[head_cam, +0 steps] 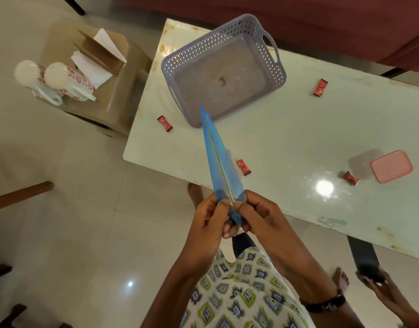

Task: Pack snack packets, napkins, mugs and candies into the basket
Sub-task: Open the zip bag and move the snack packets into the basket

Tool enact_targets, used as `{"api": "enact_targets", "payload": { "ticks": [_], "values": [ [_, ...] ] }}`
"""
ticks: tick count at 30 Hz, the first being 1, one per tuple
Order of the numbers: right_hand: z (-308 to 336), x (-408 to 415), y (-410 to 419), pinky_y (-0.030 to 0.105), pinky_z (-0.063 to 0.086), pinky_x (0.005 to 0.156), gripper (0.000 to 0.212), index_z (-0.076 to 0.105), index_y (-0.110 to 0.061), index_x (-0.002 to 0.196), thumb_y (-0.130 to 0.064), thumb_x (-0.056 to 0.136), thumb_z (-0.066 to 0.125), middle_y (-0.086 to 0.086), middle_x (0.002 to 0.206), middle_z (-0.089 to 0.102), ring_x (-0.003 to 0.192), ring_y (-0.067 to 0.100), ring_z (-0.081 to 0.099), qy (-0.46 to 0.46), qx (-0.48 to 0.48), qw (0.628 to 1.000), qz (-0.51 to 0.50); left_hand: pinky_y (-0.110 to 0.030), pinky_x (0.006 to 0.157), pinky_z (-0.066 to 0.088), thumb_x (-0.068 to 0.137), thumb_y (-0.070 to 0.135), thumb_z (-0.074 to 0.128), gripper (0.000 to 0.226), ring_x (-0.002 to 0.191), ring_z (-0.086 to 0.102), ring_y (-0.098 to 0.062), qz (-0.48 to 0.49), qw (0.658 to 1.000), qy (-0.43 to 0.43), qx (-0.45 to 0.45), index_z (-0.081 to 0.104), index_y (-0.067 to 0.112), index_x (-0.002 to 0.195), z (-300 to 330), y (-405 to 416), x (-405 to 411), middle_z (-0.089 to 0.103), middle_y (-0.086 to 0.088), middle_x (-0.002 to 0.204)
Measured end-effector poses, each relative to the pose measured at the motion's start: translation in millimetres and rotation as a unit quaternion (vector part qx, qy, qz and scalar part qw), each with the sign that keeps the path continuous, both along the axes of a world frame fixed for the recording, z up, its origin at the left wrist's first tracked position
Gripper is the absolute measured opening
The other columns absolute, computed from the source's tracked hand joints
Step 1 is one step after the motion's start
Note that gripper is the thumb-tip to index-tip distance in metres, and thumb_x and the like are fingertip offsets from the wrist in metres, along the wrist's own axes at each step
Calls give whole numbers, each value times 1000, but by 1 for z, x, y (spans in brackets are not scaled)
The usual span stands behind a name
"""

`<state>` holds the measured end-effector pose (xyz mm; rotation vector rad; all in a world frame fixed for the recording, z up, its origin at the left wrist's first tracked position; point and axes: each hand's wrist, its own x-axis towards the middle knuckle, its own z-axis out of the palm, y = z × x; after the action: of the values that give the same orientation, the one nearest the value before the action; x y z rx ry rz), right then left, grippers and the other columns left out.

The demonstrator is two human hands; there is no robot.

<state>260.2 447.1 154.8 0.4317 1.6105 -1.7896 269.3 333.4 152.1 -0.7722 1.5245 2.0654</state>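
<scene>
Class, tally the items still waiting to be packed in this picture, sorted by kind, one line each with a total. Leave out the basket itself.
Red candies on the table: 4
Mugs on the side stool: 2
Blue snack packets, held edge-on in both hands, so 2 is my best reading: 2
Napkin stacks in the holder: 1
Total: 9

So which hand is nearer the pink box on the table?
Right. The right hand grips the blue packets on the side toward the pink box; the left hand grips them on the far side.
</scene>
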Motion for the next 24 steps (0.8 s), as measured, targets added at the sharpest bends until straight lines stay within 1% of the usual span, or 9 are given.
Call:
{"api": "enact_targets", "payload": {
  "ticks": [3, 6, 8, 10, 12, 14, 18, 20, 24],
  "values": [
    [0, 3, -1, 22, 47, 60, 24, 62, -1, 92, -11, 99, 41, 3, 59, 64, 57, 14, 62, -3, -14, 1000, -13, -13, 39, 29, 99, 4, 31, 36, 36, 28, -1, 12, 1000, -2, 9, 45, 8, 66, -1, 1, 1, 35, 11, 42],
    [1, 5, -3, 25, 51, 57, 22, 60, 2, 93, -10, 98, 42, 8, 62, 63, 57, 17, 62, 27, 2, 1000, -7, -14, 39, 29, 99, 6, 34, 34, 35, 28, -2, -10, 1000, -10, -9, 48, 7, 67, 0, -1, 1, 35, 10, 40],
    [-2, 3, 0, 36, 48, 54, 19, 59, -2, 85, -12, 97, 46, 13, 63, 59, 55, 25, 56, 103, 81, 991, 34, -17, 41, 32, 98, 9, 38, 35, 36, 32, -5, -79, 996, -6, -40, 49, 10, 66, 1, -7, 0, 37, 9, 42],
    [-4, 1, 5, 30, 42, 50, 19, 55, -7, 78, -14, 95, 50, 12, 61, 54, 51, 18, 47, 163, 150, 972, 84, -23, 46, 36, 99, 14, 39, 36, 40, 36, -9, -170, 983, 3, -69, 47, 11, 64, 1, -13, -2, 40, 6, 46],
    [-5, 0, 10, 22, 37, 47, 20, 52, -10, 75, -17, 94, 50, 9, 59, 52, 49, 12, 41, 186, 177, 957, 135, -23, 49, 37, 99, 16, 39, 34, 44, 38, -11, -234, 968, 20, -89, 46, 10, 66, 0, -19, -3, 43, 3, 49],
    [-4, -3, 14, 27, 41, 50, 21, 53, -10, 77, -20, 95, 49, 9, 62, 56, 51, 16, 47, 158, 182, 954, 180, -19, 49, 36, 99, 15, 40, 35, 43, 40, -7, -254, 959, 46, -114, 48, 12, 65, -1, -20, -2, 45, 7, 48],
    [-9, -19, 28, 15, 42, 58, 29, 59, -22, 72, -25, 97, 44, -8, 61, 61, 57, 2, 54, 15, 77, 962, 262, -20, 49, 37, 98, 13, 39, 37, 41, 40, -2, -219, 966, 65, -119, 51, 14, 63, -2, -14, 3, 48, 8, 44],
    [-13, -24, 31, 12, 41, 58, 31, 57, -22, 70, -20, 98, 44, -11, 60, 56, 58, 1, 50, -2, 26, 960, 277, -22, 47, 36, 98, 16, 40, 36, 41, 38, -4, -205, 971, 51, -112, 51, 13, 64, -2, -15, 5, 45, 7, 44],
    [-15, -20, 21, 13, 34, 53, 30, 52, -10, 71, -11, 99, 42, -11, 55, 43, 52, 3, 38, -10, -41, 986, 162, -17, 40, 25, 99, 11, 37, 34, 37, 29, -5, -130, 991, -15, -19, 46, 7, 66, 3, -14, -3, 37, 8, 46]
  ]
}}
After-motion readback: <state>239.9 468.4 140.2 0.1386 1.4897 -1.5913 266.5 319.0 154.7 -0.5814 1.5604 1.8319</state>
